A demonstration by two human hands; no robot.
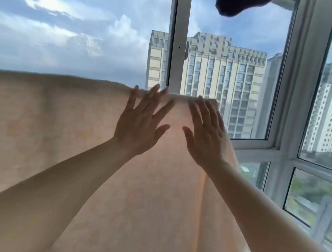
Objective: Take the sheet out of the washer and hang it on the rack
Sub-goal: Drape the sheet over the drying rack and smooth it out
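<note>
A pale peach sheet (52, 126) hangs draped over a horizontal rack bar that it hides; its folded top edge runs across the view at mid height. My left hand (141, 122) is raised in front of the sheet near its top edge, fingers spread, palm toward the cloth. Just to the right, my right hand (206, 133) is held flat the same way near the sheet's right border. Neither hand grips anything; I cannot tell whether the palms touch the cloth. The washer is out of view.
Large white-framed windows (178, 47) stand right behind the sheet, with tall buildings and cloudy sky outside. A dark garment (236, 4) hangs from above at the top right. The window frame corner (293, 116) is close on the right.
</note>
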